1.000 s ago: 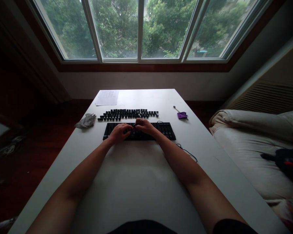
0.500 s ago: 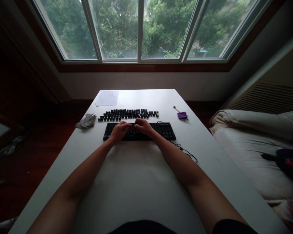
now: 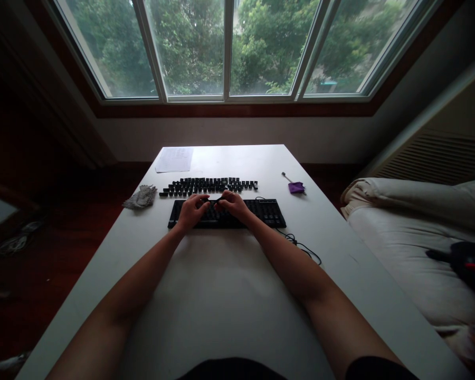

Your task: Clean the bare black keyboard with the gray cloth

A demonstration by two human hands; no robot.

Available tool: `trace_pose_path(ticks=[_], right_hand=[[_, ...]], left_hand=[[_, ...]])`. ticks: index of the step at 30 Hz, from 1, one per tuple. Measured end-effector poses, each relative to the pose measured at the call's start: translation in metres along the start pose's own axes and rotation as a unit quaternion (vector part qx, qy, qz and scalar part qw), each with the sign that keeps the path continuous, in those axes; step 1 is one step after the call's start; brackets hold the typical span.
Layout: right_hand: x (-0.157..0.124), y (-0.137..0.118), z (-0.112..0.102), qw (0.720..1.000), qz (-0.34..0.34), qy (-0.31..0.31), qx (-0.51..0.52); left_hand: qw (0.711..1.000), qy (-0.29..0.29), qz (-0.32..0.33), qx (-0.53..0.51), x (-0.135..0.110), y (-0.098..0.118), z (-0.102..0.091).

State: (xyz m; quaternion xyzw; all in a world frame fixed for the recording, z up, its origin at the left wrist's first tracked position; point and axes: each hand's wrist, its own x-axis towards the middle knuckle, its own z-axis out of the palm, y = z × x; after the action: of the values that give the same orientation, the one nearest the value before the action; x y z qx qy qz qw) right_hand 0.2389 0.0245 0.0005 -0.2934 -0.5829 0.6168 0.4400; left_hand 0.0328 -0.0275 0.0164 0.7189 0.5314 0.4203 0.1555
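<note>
A black keyboard (image 3: 265, 212) lies across the white table (image 3: 221, 295), and both my hands are over its middle. My left hand (image 3: 190, 211) is curled, its fingertips pinched toward the right. My right hand (image 3: 234, 206) is closed too, pinching a small dark piece between the two hands; I cannot make out what it is. Just behind the keyboard, several loose black keycaps (image 3: 208, 185) stand in rows.
A grey glove or cloth (image 3: 140, 197) lies at the table's left edge and a sheet of paper (image 3: 174, 158) at the far left. A purple cloth with a small tool (image 3: 295, 186) is at the right. The keyboard cable (image 3: 303, 246) trails right. A bed (image 3: 411, 253) stands beside the table.
Both hands have shifted slightly away from me over the keyboard. The left fingers have lifted and moved a little left, with a small gap opening between the hands.
</note>
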Motion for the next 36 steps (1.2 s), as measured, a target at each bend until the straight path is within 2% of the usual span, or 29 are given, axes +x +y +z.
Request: trace_pose_path(ticks=[5, 8, 12, 15, 19, 25, 36], right_hand=[[0.001, 0.002, 0.0, 1.0, -0.001, -0.002, 0.009], [0.0, 0.003, 0.001, 1.0, 0.002, -0.007, 0.011], [-0.001, 0.002, 0.003, 1.0, 0.008, -0.001, 0.011], [-0.001, 0.002, 0.003, 1.0, 0.013, 0.0, 0.011], [-0.001, 0.003, 0.001, 1.0, 0.005, -0.005, 0.005], [0.0, 0.004, 0.0, 1.0, 0.0, -0.011, 0.001], [0.0, 0.005, 0.0, 1.0, 0.002, -0.012, 0.005]], left_hand=[[0.998, 0.048, -0.033, 0.005, 0.014, -0.019, -0.004], [0.995, 0.063, -0.037, 0.069, 0.026, -0.035, -0.007], [0.979, 0.022, -0.04, 0.197, 0.04, -0.052, -0.009], [0.966, -0.016, -0.025, 0.256, 0.048, -0.059, -0.007], [0.958, -0.05, 0.008, 0.281, 0.059, -0.064, -0.003], [0.949, -0.057, -0.035, 0.309, 0.07, -0.066, 0.001], [0.946, -0.057, -0.025, 0.317, 0.069, -0.063, 0.004]])
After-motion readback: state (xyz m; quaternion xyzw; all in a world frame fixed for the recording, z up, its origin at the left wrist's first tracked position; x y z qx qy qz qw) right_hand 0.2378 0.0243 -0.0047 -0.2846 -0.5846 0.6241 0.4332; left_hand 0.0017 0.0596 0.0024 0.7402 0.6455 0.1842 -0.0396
